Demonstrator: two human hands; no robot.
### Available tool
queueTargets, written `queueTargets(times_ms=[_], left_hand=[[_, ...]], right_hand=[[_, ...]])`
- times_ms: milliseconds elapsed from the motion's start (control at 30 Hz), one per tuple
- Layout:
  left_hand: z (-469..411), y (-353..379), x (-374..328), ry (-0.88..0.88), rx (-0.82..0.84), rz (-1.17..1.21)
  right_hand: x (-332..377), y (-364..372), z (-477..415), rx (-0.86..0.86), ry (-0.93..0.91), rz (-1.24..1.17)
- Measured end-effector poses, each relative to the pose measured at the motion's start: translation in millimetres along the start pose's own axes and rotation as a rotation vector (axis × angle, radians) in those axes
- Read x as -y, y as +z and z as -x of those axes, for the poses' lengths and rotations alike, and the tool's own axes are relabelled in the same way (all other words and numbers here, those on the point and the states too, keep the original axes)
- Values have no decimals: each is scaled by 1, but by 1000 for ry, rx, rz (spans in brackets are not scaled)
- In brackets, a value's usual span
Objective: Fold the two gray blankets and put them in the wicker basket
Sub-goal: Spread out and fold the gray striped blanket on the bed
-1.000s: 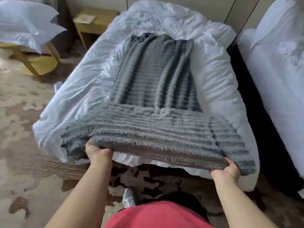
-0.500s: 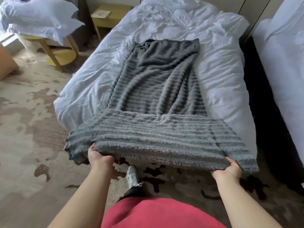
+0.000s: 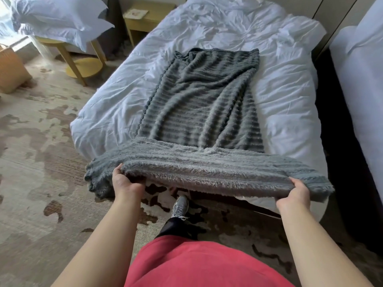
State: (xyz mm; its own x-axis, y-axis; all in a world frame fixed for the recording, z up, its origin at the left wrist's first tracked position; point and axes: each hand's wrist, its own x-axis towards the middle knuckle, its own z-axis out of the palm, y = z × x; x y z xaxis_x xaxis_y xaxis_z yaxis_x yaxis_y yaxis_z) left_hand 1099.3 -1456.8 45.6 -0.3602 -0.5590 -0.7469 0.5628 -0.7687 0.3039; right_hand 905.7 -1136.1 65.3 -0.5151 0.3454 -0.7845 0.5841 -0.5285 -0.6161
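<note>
A folded gray ribbed blanket (image 3: 207, 164) stretches flat between my hands past the foot of the bed. My left hand (image 3: 126, 181) grips its near left edge and my right hand (image 3: 294, 193) grips its near right edge. A second gray blanket (image 3: 203, 100) lies folded lengthwise on the white bed (image 3: 286, 96), running away from me. The wicker basket (image 3: 11, 71) stands on the carpet at the far left, partly cut off by the frame edge.
A yellow round side table (image 3: 83, 65) with white pillows (image 3: 60, 19) on it stands left of the bed, a yellow nightstand (image 3: 145, 17) behind it. Another white bed (image 3: 360, 90) is at the right across a dark gap. My shoe (image 3: 180, 205) is on the patterned carpet.
I have stepped back from the bed, pulling the held blanket off its foot end. The basket has come into view at the left. Both hands keep their grip.
</note>
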Motion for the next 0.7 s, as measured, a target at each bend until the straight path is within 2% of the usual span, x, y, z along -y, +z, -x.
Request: queueTargets(times_ms=[133,233,433,500,567,633,700], left_hand=[[-27,39,-1,34,5,-83],[-55,76,-1,32,24,-101],[-122,163,-1,-21,58,-193],[-150,190,-4,-19,79,-234],[-182,212,-6,-13,137,-372],[-217,229,-6,-11,154,-605],[-246,238,-3,-45,112,-858]], right_hand=[[14,43,-9,-32,-58,106],[21,84,-19,-2,-67,116],[37,185,-39,-82,-83,120],[42,220,-47,-61,-123,67],[43,254,-59,43,-169,70],[32,284,-75,182,-181,318],[12,303,-92,255,-181,738]])
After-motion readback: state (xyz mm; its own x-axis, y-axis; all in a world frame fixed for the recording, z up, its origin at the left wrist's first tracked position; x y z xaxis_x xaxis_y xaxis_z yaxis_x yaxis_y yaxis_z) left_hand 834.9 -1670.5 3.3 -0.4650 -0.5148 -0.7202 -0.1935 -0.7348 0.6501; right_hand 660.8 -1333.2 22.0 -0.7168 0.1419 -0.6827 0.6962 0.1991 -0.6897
